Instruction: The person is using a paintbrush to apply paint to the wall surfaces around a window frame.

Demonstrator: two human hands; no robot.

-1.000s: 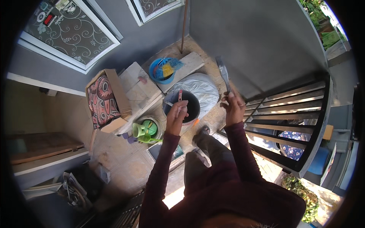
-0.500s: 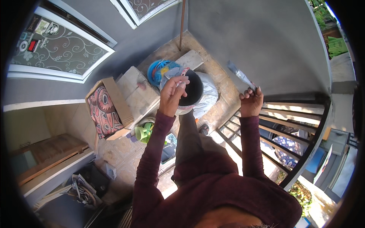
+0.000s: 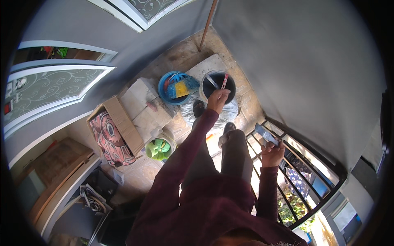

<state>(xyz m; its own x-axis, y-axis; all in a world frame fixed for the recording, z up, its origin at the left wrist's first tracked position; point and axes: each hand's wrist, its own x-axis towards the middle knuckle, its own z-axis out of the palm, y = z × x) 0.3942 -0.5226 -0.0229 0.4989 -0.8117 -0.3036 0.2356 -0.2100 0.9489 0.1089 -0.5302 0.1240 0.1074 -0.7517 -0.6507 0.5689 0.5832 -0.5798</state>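
My left hand (image 3: 218, 100) is closed at the near side of a bucket (image 3: 202, 91) with a dark inside. A narrow red-and-white strip (image 3: 225, 81) rises from my fingers across the bucket's mouth, beside a pale strip (image 3: 212, 82); how they join the bucket is unclear. Silvery plastic sheeting (image 3: 230, 114) lies below it. Over the dark railing (image 3: 292, 167), my right hand (image 3: 272, 153) grips what looks like a paintbrush (image 3: 266, 134), flat and grey-blue, its head pointing up and left.
A blue basin (image 3: 163, 96) with netting and a yellow item sits left of the bucket. Pale blocks (image 3: 139, 97), a cardboard box (image 3: 123, 123) and a pail of green things (image 3: 161, 148) stand farther left. Grey walls (image 3: 295, 53) meet behind a leaning wooden pole (image 3: 208, 24).
The bucket has gone down and away from me, with my left hand following at its near side. My right hand and the brush sit lower in the view, over the railing.
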